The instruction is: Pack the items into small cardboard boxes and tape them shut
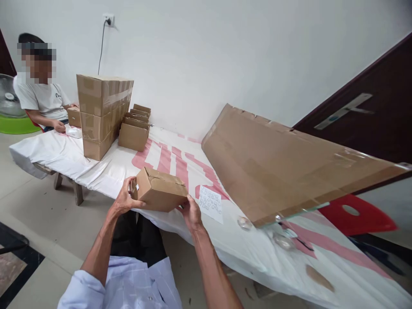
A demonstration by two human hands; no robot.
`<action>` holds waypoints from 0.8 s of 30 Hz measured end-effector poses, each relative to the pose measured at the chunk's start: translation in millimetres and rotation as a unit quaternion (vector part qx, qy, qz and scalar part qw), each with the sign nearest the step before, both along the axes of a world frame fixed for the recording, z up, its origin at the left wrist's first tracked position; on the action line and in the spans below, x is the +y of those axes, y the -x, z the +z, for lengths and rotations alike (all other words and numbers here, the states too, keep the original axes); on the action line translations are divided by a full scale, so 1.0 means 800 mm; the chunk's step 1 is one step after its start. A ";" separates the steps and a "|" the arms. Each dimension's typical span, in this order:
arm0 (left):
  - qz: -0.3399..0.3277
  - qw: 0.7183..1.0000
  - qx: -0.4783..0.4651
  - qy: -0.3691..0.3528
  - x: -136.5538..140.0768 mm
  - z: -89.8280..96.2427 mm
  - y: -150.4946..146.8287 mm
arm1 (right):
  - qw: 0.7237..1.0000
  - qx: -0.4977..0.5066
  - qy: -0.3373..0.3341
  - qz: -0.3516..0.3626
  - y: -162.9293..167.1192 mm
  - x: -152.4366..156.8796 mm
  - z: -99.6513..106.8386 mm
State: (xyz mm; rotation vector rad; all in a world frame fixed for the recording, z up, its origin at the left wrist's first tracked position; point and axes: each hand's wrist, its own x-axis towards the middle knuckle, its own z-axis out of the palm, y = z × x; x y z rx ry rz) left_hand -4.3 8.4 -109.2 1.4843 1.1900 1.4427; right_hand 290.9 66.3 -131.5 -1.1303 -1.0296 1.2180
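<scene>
A closed brown cardboard box [164,189] is held tilted above the near edge of the cloth-covered table, in front of my lap. My left hand [125,198] grips its left end, thumb along the lower front edge and fingers at the end face. My right hand [192,211] grips the lower right corner; some of its fingers are hidden behind the box. A small white mark shows on the box's left end. Just right of my right hand, a white paper sheet [210,204] with rows of drawn round shapes lies on the cloth.
Stacked taped boxes [99,116] stand at the left, beside several open cartons [133,135]. A large cardboard sheet [283,167] leans at the right near tape rolls [244,223] and a red chair [357,214]. At far left, another person [48,103] handles a box and something white.
</scene>
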 end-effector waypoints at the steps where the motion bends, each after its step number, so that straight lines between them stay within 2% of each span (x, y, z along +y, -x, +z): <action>1: 0.001 1.000 0.005 -0.010 -0.001 0.002 -0.002 | 1.000 0.011 0.005 -0.001 0.000 0.000 0.000; 9: -0.007 0.999 0.043 -0.030 -0.012 0.015 0.000 | 1.000 -0.007 -0.014 0.025 0.000 -0.004 -0.002; 17: -0.001 0.994 0.091 -0.066 -0.020 0.035 -0.004 | 0.999 0.025 -0.016 0.041 -0.003 -0.007 -0.002; 21: 0.012 0.992 0.097 -0.079 -0.022 0.044 -0.015 | 0.999 0.033 0.003 0.003 -0.004 -0.007 0.001; 24: 0.030 0.991 0.102 -0.084 -0.022 0.047 -0.024 | 0.996 -0.054 -0.030 -0.064 -0.012 -0.006 0.019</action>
